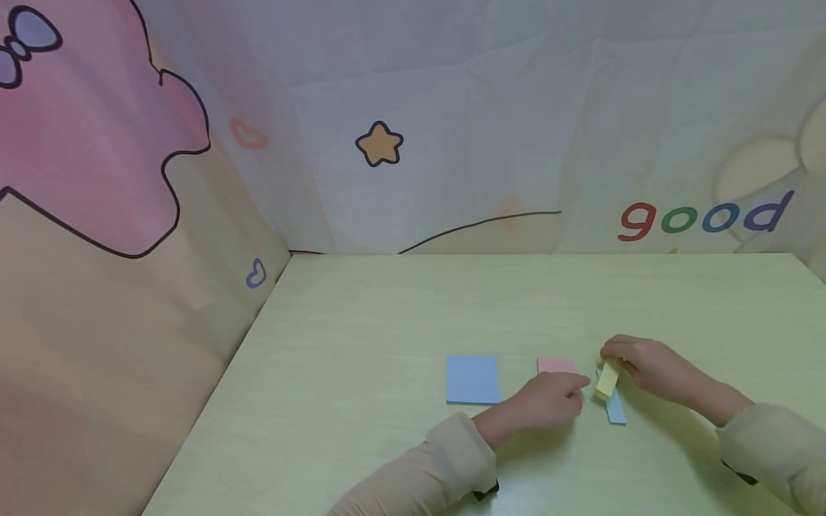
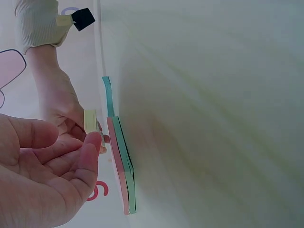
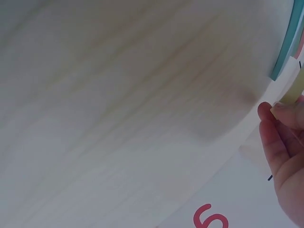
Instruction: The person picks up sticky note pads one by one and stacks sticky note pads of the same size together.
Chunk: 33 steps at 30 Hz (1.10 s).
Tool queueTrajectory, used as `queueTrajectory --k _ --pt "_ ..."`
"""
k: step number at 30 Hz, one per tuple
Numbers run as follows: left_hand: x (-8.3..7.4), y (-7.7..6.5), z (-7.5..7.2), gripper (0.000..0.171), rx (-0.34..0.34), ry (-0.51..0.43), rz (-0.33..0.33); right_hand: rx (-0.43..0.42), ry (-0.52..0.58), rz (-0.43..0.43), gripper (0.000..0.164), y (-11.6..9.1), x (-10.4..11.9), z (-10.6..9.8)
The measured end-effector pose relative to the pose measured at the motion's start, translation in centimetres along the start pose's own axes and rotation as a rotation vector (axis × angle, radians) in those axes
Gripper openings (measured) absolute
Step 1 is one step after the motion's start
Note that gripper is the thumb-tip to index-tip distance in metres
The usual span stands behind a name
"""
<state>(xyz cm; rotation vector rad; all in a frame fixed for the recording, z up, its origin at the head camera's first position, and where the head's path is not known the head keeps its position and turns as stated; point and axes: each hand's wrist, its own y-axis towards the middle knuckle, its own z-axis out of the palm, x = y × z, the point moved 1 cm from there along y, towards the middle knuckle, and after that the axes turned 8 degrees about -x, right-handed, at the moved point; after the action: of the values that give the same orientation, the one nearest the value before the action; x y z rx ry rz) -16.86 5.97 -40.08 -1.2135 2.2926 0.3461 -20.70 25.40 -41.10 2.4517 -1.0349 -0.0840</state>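
My right hand pinches a small yellow sticky-note pad at its far end, tilted above a narrow blue strip. My left hand is just left of the yellow pad, index finger pointing toward it and other fingers loosely curled, holding nothing. Behind that hand lies a pink pad, partly hidden by it. Seen edge-on in the left wrist view, the pink pad has a teal layer along its table side. In the right wrist view, thumb and fingertips grip the yellow pad at the frame's edge.
A square blue sticky-note pad lies on the pale green table, left of the pink one. A printed cloth with a star and the word "good" hangs behind the table and continues along the left side.
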Motion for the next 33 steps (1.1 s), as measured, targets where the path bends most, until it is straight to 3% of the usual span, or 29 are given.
queueTrajectory --k 6,14,18,23,33 --pt "-0.4 -0.1 0.1 0.039 0.015 -0.009 -0.002 -0.039 0.026 -0.046 0.024 -0.3 -0.2 0.3" --pt "-0.9 -0.1 0.3 0.041 0.033 -0.011 0.002 0.065 -0.008 0.017 0.026 -0.2 0.6 -0.3" --pt "-1.0 -0.1 0.6 0.042 0.048 -0.037 -0.022 0.082 -0.011 0.031 0.026 -0.3 0.7 -0.4" --pt "-1.3 0.0 0.8 0.041 0.08 -0.004 -0.022 0.092 0.0 0.03 0.029 -0.4 0.8 -0.3" --pt "-1.7 0.1 1.2 0.038 0.111 0.063 0.002 -0.016 -0.023 -0.056 0.034 -0.8 1.1 0.0"
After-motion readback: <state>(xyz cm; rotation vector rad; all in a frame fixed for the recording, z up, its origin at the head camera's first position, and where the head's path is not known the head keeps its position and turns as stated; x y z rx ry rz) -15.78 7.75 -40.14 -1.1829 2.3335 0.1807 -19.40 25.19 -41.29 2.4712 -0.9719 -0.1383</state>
